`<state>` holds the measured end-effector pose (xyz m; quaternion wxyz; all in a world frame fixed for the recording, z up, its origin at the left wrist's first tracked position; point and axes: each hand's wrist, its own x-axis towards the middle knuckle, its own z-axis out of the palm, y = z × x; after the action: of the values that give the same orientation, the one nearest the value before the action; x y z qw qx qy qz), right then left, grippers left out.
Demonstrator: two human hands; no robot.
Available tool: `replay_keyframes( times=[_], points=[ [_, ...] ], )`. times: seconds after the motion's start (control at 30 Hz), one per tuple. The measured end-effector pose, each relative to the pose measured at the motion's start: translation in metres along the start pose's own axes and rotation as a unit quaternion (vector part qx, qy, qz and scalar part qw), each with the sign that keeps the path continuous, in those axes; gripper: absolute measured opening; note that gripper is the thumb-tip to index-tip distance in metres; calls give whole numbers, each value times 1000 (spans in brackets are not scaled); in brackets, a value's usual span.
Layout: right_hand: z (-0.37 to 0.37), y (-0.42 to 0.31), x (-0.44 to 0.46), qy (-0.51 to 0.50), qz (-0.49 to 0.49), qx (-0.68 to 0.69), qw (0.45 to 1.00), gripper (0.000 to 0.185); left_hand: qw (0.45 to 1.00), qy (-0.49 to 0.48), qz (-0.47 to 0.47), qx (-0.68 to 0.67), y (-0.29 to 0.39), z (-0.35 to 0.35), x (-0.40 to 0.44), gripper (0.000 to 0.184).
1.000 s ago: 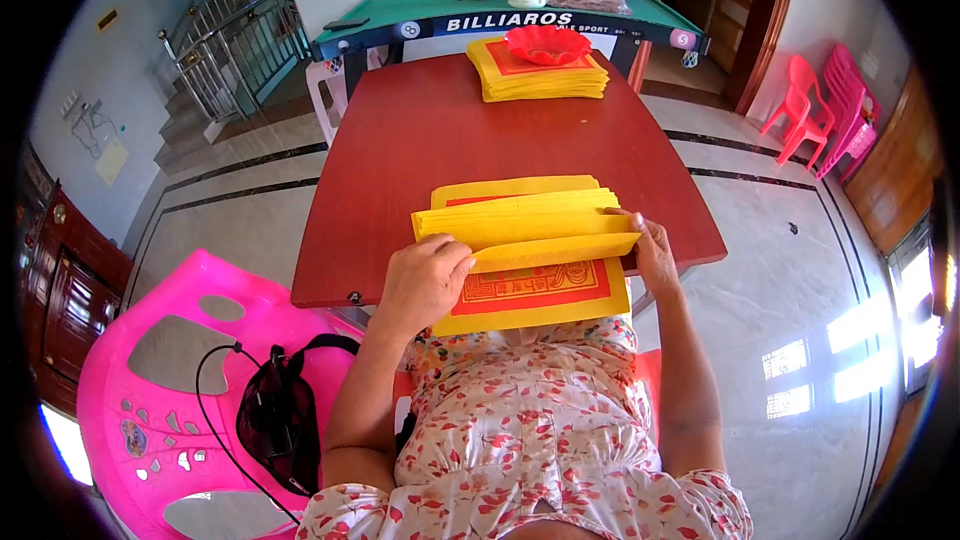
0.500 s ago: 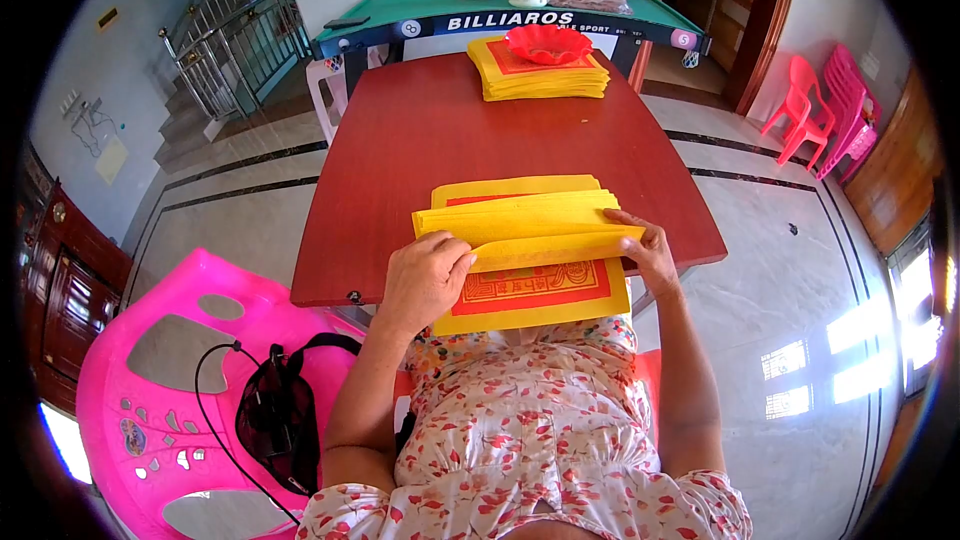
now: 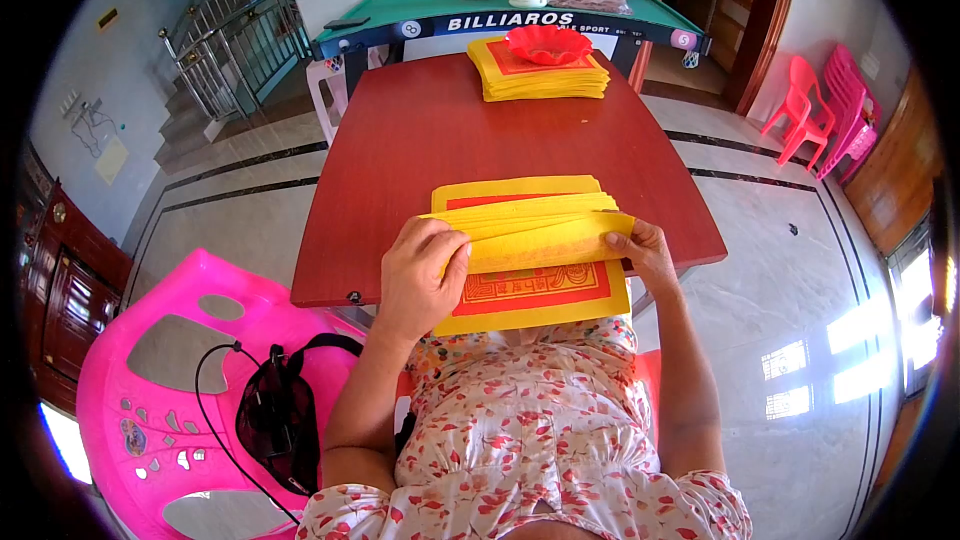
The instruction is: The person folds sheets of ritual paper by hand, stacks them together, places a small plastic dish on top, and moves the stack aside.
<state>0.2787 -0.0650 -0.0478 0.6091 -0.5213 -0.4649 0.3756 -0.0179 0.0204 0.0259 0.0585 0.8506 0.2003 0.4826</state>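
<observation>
My left hand (image 3: 425, 270) grips the left end of a folded yellow paper strip (image 3: 545, 243), thumb on the near face. At its right end, my right hand (image 3: 642, 248) pinches the same strip between thumb and fingers. Several folded yellow layers (image 3: 515, 210) lie just behind the strip. Beneath it all is a yellow sheet (image 3: 480, 323) with a red printed panel (image 3: 550, 290) bearing gold characters, at the near edge of the table. Part of that print is hidden by the strip and my left hand.
On the red table (image 3: 420, 130), a stack of yellow papers (image 3: 545, 87) stands at the far end, with a red scalloped dish (image 3: 548, 43) on top. A pink chair (image 3: 110, 370) holding a black mesh bag (image 3: 280, 420) is at my left. Behind stands a billiards table (image 3: 430, 5).
The strip's near face has turned more toward me and looks wider. My left hand has rolled upright, and my right fingers have shifted slightly down and left along the paper's end.
</observation>
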Motion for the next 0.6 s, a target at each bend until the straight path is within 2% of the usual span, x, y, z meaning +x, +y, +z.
replay_keyframes(
  times=[0.07,0.13,0.17,0.27,0.3,0.37,0.4,0.47,0.6],
  points=[
    [0,0,0,0,-4,9,1000,25,1000,6,9,4,3,0,0,8],
    [0,1,0,2,-5,2,1000,26,997,-66,-14,-30,5,-1,-4,8],
    [0,1,0,4,-7,-5,1000,26,997,-66,-14,-30,7,1,-5,8],
    [-1,1,1,0,-1,2,1000,26,963,-266,31,-14,6,6,-9,13],
    [-1,2,1,0,-1,1,1000,26,964,-265,31,-14,4,9,-10,13],
    [-2,3,1,-5,-11,-3,1000,26,935,-348,68,6,2,15,-14,19],
    [-2,2,0,-5,-11,-2,1000,26,935,-349,68,6,2,17,-15,19],
    [0,-1,-1,2,-3,-11,1000,26,912,-408,-1,-38,2,19,-19,31],
    [0,2,0,6,-10,-5,1000,26,909,-416,15,-7,9,18,-19,45]
  ],
)
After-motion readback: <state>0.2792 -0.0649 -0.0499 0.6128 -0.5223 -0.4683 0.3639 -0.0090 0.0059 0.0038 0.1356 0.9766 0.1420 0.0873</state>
